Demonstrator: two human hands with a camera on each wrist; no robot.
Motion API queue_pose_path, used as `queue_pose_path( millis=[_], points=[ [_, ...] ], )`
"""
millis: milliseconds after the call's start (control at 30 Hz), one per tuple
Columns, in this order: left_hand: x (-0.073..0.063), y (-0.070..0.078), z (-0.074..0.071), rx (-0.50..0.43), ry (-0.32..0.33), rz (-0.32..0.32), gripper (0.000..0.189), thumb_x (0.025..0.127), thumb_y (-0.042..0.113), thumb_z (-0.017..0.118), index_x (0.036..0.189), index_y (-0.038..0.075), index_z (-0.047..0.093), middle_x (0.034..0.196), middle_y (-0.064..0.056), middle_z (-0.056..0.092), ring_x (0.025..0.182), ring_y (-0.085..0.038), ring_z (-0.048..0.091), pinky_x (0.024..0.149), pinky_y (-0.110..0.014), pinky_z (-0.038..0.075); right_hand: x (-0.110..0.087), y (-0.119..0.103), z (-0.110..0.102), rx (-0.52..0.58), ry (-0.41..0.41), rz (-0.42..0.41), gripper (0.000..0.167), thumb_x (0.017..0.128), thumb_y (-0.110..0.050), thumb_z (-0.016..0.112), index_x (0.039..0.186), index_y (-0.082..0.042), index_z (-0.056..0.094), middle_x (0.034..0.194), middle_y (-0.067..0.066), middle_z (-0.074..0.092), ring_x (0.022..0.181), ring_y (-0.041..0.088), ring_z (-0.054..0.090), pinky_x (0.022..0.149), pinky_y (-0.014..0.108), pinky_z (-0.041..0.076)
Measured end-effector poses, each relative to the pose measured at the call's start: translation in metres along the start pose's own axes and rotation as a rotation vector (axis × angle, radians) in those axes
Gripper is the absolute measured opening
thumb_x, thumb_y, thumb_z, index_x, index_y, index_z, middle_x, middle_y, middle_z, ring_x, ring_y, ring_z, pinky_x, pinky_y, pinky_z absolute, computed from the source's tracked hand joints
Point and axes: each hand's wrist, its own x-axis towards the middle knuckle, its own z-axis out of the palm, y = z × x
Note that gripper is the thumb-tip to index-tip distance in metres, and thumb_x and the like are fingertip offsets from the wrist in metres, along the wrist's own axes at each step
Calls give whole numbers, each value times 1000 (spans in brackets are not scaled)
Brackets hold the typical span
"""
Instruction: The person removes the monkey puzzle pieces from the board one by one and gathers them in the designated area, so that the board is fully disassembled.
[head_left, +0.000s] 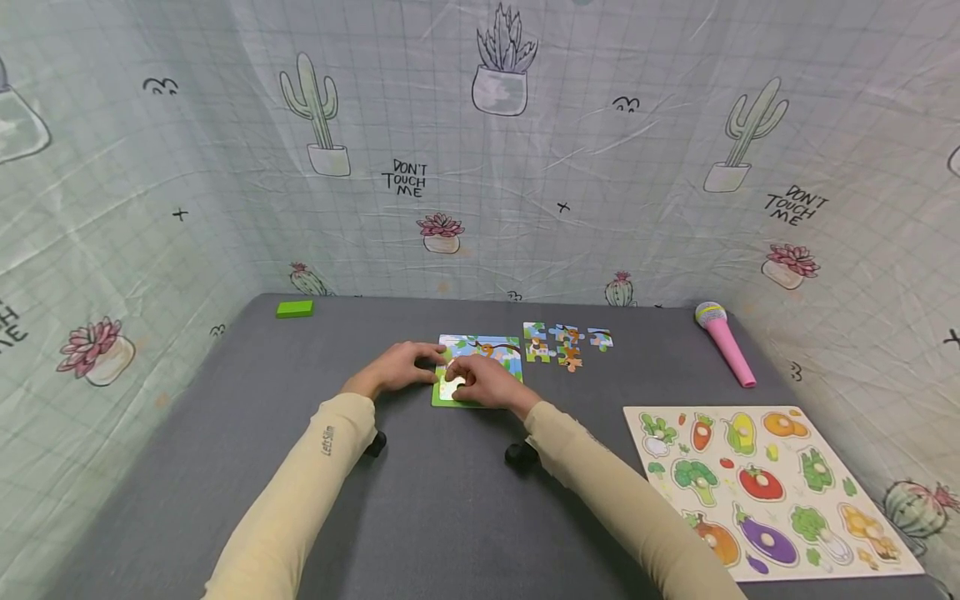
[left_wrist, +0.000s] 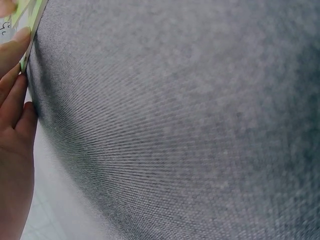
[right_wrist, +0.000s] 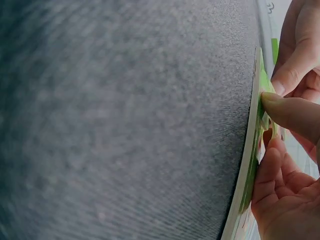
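Note:
A jigsaw puzzle tray [head_left: 442, 404] with a green border lies mid-table, its picture partly filled in with a blue and green scene. At its left side my left hand [head_left: 405, 367] grips the edge, thumb [left_wrist: 17, 45] over the top and fingers against the side. My right hand [head_left: 487, 383] is over the tray's lower left part and hides some of the picture. Its thumb [right_wrist: 287, 112] and fingers pinch a small puzzle piece [right_wrist: 268, 134], mostly covered by the fingertips. Just right of the tray lie several loose puzzle pieces [head_left: 536, 348], some touching each other.
A green block [head_left: 295, 309] lies at the far left of the grey table [head_left: 450, 517]. To the far right is a pink toy microphone [head_left: 729, 350]. A vegetable peg board [head_left: 727, 487] fills the near right, close by the right sleeve [head_left: 615, 500]. Patterned cloth surrounds the table.

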Motion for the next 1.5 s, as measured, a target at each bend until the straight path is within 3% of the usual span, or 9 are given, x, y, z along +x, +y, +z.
queue_pose_path(
  millis=[200, 367, 567, 1500],
  points=[
    [0, 1, 0, -1, -4, -7, 32, 92, 17, 69, 123, 8, 69, 148, -8, 47, 138, -35, 38, 113, -53, 32, 0, 2, -1, 8, -16, 27, 29, 89, -11, 72, 118, -8, 67, 113, 7, 65, 96, 21, 62, 83, 32, 52],
    [0, 1, 0, -1, -9, -17, 32, 92, 17, 69, 123, 9, 69, 148, -8, 47, 139, -34, 38, 113, -53, 31, -1, 2, -4, 97, -59, 81, 35, 91, -12, 70, 126, -10, 65, 120, 7, 64, 100, 20, 62, 84, 30, 51],
    [1, 1, 0, 5, -12, -18, 32, 92, 18, 69, 123, 9, 69, 149, -8, 47, 139, -35, 37, 114, -53, 30, -2, 3, -7, 156, -51, 121, 35, 93, -8, 66, 129, -9, 64, 129, 8, 61, 113, 27, 61, 86, 30, 53],
    [2, 1, 0, 16, -18, -25, 33, 92, 18, 69, 124, 9, 68, 149, -8, 46, 139, -35, 37, 113, -54, 30, -7, 2, -9, 137, -17, 105, 32, 93, -8, 66, 126, -6, 66, 127, 9, 63, 110, 27, 63, 84, 31, 54]
  ],
)
